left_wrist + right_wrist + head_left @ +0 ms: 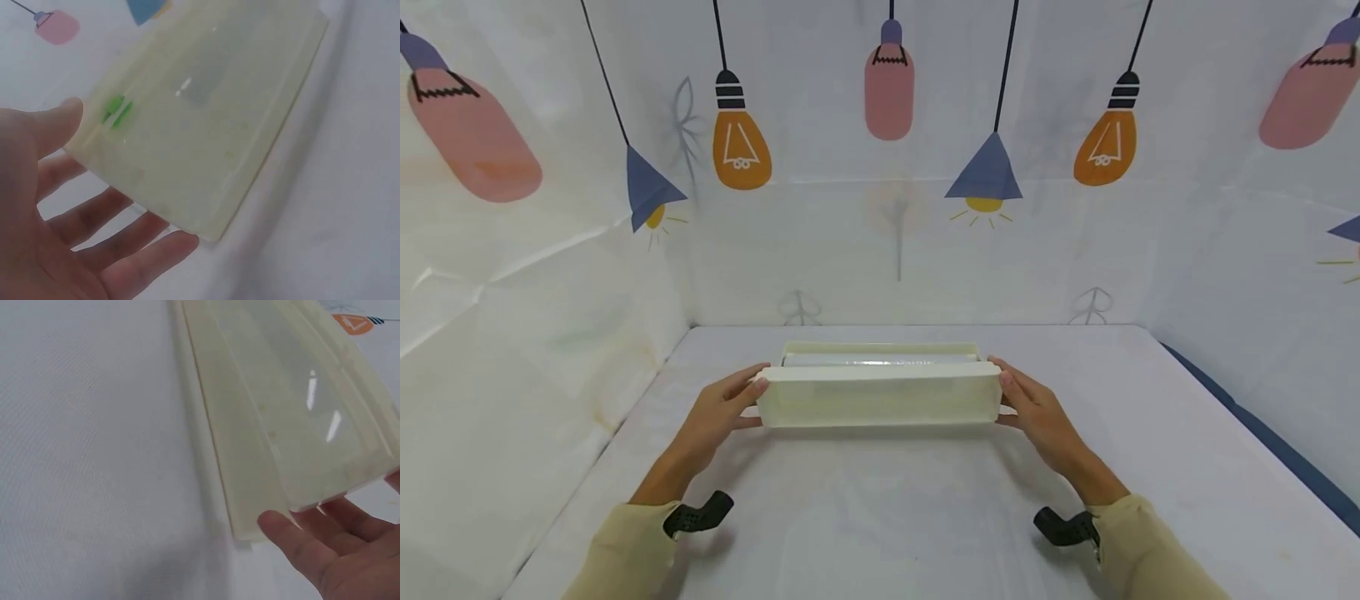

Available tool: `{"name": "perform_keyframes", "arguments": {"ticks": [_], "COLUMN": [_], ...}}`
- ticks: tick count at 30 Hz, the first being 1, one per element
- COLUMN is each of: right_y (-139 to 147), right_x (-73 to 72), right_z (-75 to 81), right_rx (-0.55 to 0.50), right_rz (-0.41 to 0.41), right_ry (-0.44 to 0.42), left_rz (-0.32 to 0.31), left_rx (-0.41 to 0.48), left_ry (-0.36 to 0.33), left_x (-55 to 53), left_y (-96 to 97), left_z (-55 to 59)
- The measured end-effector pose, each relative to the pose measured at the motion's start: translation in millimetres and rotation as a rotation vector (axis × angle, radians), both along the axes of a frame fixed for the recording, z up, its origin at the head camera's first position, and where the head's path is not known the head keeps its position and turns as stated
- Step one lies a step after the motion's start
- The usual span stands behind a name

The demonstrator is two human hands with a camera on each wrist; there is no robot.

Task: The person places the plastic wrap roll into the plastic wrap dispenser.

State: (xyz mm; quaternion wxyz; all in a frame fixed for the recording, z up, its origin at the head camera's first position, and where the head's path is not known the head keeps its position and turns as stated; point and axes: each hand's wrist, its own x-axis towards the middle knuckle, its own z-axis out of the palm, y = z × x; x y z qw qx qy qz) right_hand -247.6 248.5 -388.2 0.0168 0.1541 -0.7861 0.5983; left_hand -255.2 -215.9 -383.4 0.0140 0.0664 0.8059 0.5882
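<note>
A long cream plastic box [880, 400], which looks like a cling film dispenser, spans the space between my two hands at the middle of the table. Behind its front panel a clear, shiny roll [880, 360] shows in the head view. My left hand [718, 412] holds the box's left end, thumb near the top edge and fingers along the end and lower corner. At the other end my right hand [1037, 412] grips in the same way. Through the translucent panel a small green piece [117, 111] shows near the left thumb. The box's underside is hidden.
The white table [880, 517] meets a white backdrop [820, 250] printed with hanging lamps behind and at both sides. A dark blue strip [1262, 425] runs along the right edge. Black wrist devices [700, 512] sit at both cuffs.
</note>
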Motion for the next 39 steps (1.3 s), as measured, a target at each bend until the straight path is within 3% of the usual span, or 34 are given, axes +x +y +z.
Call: {"name": "perform_keyframes", "arguments": {"ticks": [7, 15, 25, 34, 39], "right_y": [0.5, 0.1, -1.5, -4.0, -4.0], "right_x": [-1.8, -4.8, -6.5, -9.5, -12.8], "right_z": [4.5, 7.9, 19.3, 25.2, 28.5], "right_rx": [-0.069, -0.086, -0.126, -0.148, -0.118], "right_rz": [0.015, -0.087, -0.137, -0.126, -0.112], "right_ry": [-0.023, 0.019, 0.091, 0.107, 0.112], "left_rz": [0.022, 0.008, -0.06, -0.067, -0.054], "left_rx": [0.056, 0.046, -0.005, 0.107, 0.127], "left_ry": [0.073, 0.126, 0.122, 0.131, 0.149], "left_x": [1.4, -1.0, -6.6, -13.8, -18.0], "left_y": [1.8, 9.0, 10.4, 10.8, 14.2], "left_z": [3.7, 8.0, 20.4, 23.6, 27.3]}}
